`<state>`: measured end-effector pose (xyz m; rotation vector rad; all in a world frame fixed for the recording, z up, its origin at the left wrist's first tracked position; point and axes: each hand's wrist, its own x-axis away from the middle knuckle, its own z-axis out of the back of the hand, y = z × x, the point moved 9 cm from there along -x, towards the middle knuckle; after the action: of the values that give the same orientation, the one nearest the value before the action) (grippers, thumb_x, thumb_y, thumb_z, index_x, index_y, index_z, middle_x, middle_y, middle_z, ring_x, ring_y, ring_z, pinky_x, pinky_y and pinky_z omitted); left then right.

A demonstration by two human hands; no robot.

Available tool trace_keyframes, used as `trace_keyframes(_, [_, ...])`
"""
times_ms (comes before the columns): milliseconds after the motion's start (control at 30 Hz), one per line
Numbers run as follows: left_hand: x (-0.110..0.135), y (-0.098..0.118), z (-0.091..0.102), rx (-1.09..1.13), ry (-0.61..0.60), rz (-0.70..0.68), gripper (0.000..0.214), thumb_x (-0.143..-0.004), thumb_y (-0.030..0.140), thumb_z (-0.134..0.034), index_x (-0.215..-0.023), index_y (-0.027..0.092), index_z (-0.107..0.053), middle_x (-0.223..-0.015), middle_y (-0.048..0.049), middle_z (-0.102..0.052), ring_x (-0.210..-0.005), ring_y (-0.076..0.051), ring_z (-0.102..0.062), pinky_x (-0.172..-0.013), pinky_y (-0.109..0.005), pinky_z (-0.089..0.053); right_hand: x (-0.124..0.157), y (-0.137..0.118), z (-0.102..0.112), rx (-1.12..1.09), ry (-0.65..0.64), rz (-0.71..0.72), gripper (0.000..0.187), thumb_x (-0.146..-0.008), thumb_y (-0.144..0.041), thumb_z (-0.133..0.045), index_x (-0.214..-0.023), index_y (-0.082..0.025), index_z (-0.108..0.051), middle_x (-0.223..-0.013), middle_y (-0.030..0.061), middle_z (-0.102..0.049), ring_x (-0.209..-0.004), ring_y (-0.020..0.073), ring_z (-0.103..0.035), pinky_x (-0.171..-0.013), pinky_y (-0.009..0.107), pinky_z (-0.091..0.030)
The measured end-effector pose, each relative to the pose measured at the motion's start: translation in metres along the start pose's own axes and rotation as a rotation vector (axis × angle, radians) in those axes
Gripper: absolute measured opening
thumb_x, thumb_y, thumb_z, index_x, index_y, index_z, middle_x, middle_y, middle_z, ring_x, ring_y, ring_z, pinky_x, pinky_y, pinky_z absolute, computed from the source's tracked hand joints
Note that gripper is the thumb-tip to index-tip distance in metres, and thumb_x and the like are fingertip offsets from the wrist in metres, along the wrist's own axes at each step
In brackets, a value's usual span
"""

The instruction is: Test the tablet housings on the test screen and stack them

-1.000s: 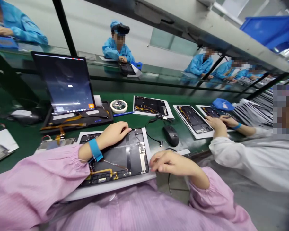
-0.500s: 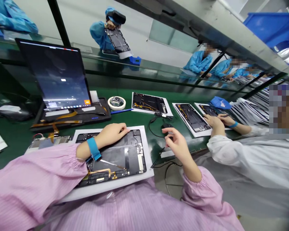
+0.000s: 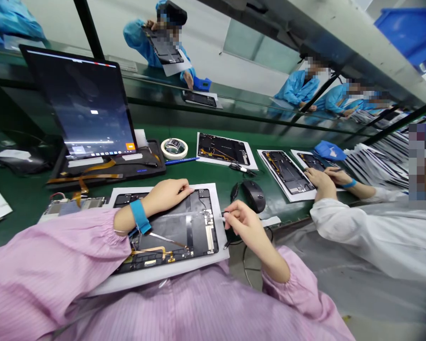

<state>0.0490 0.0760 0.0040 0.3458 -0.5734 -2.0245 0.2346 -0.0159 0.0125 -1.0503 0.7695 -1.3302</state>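
Note:
An opened tablet housing (image 3: 195, 229), black with ribbon cables and small circuit boards inside, lies before me on a white sheet (image 3: 145, 275). My left hand (image 3: 168, 196), with a blue wrist strap (image 3: 139, 216), rests at its upper edge, thumb and fingers closed against it. Beside the right edge of the housing, my right hand (image 3: 244, 222) pinches a small cable plug (image 3: 223, 219) with a pale tip. Whether the plug touches the housing's edge I cannot tell. A black mouse (image 3: 253, 195) lies just beyond my right hand.
A laptop-like screen (image 3: 88, 109) stands at left behind loose ribbon cables. A tape roll (image 3: 174, 148), a blue pen (image 3: 181, 161) and more opened housings (image 3: 223, 149) lie farther back. A co-worker's hands (image 3: 323, 182) work at right. Other people sit across the bench.
My right hand has moved left and down from over the mouse to the housing's right edge, now holding the plug. The left hand stays put. A person across lowered one hand.

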Motion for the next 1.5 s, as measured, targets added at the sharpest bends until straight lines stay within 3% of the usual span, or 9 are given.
trace_keyframes(267, [0.0,-0.001,0.0,0.004,0.002,0.004,0.035,-0.091,0.049,-0.038,-0.08,0.021,-0.056,-0.076,-0.0021,-0.065,-0.067,-0.018,-0.057,-0.057,-0.026,-0.031,-0.01,0.023,-0.022,-0.161,-0.132,-0.103,0.026,-0.084,-0.044,-0.055,-0.089,-0.022,-0.044,-0.06,-0.0052,-0.059,-0.039,0.0073,-0.039,-0.034,0.018,-0.03])
trace_keyframes(467, [0.0,0.0,0.001,0.016,0.007,0.008,0.035,-0.091,0.049,-0.039,-0.08,0.021,-0.056,-0.076,-0.0022,-0.065,-0.067,-0.018,-0.057,-0.057,-0.026,-0.031,0.004,-0.016,-0.022,0.629,0.097,0.272,0.029,-0.091,-0.031,-0.046,-0.114,-0.016,-0.052,-0.089,0.0104,-0.064,-0.083,0.0239,-0.059,-0.075,0.041,-0.05])
trace_keyframes(633, [-0.001,0.001,0.001,0.022,0.013,-0.001,0.035,-0.091,0.049,-0.039,-0.08,0.021,-0.057,-0.076,-0.002,-0.065,-0.066,-0.018,-0.057,-0.057,-0.027,-0.031,0.013,-0.029,-0.043,0.904,0.097,0.471,0.042,-0.089,-0.02,-0.042,-0.13,-0.009,-0.042,-0.101,0.0159,-0.062,-0.088,0.0266,-0.057,-0.077,0.043,-0.051])
trace_keyframes(700, [-0.001,0.0,0.001,0.021,0.013,-0.001,0.036,-0.091,0.049,-0.039,-0.08,0.021,-0.057,-0.075,-0.002,-0.065,-0.065,-0.018,-0.057,-0.056,-0.027,-0.03,0.007,-0.028,-0.029,0.892,0.086,0.473,0.041,-0.09,-0.025,-0.046,-0.129,-0.011,-0.044,-0.096,0.0125,-0.063,-0.085,0.0245,-0.058,-0.075,0.04,-0.051])
trace_keyframes(800, [-0.001,-0.001,0.0,0.022,0.013,0.002,0.036,-0.09,0.049,-0.039,-0.079,0.02,-0.058,-0.074,-0.0021,-0.065,-0.064,-0.017,-0.057,-0.055,-0.027,-0.03,0.0,-0.028,0.037,0.867,0.393,0.458,0.03,-0.089,-0.03,-0.049,-0.115,-0.016,-0.054,-0.087,0.0086,-0.063,-0.086,0.0243,-0.058,-0.082,0.042,-0.049])
trace_keyframes(933, [-0.001,-0.001,0.0,0.036,0.027,-0.022,0.036,-0.091,0.05,-0.039,-0.081,0.021,-0.059,-0.074,-0.002,-0.066,-0.067,-0.018,-0.058,-0.057,-0.026,-0.032,-0.012,-0.005,0.1,0.878,0.596,0.402,0.039,-0.084,-0.034,-0.054,-0.117,-0.014,-0.052,-0.121,0.0185,-0.055,-0.117,0.0304,-0.049,-0.099,0.049,-0.04])
trace_keyframes(1133, [-0.003,-0.001,0.0,0.026,0.048,-0.039,0.034,-0.091,0.048,-0.04,-0.083,0.021,-0.06,-0.077,-0.0023,-0.068,-0.068,-0.018,-0.06,-0.057,-0.026,-0.033,-0.011,0.015,0.116,0.894,0.753,0.311,0.039,-0.081,-0.033,-0.052,-0.115,-0.014,-0.053,-0.139,0.0202,-0.039,-0.129,0.032,-0.041,-0.102,0.047,-0.04])
trace_keyframes(1300, [-0.002,0.001,0.004,0.0,0.075,-0.025,0.033,-0.091,0.048,-0.043,-0.085,0.022,-0.062,-0.083,-0.0027,-0.071,-0.077,-0.019,-0.063,-0.061,-0.026,-0.038,-0.025,0.024,0.109,0.965,0.589,0.34,0.047,-0.083,-0.039,-0.047,-0.122,-0.012,-0.05,-0.142,0.0206,-0.035,-0.131,0.0337,-0.039,-0.105,0.047,-0.038])
trace_keyframes(1500, [-0.009,-0.001,0.006,-0.037,0.081,-0.016,0.033,-0.09,0.05,-0.044,-0.083,0.022,-0.061,-0.086,-0.0024,-0.071,-0.079,-0.019,-0.064,-0.062,-0.027,-0.04,-0.037,0.035,0.119,0.99,0.664,0.423,0.058,-0.083,-0.047,-0.039,-0.124,-0.008,-0.05,-0.133,0.0236,-0.043,-0.135,0.0379,-0.034,-0.108,0.052,-0.033])
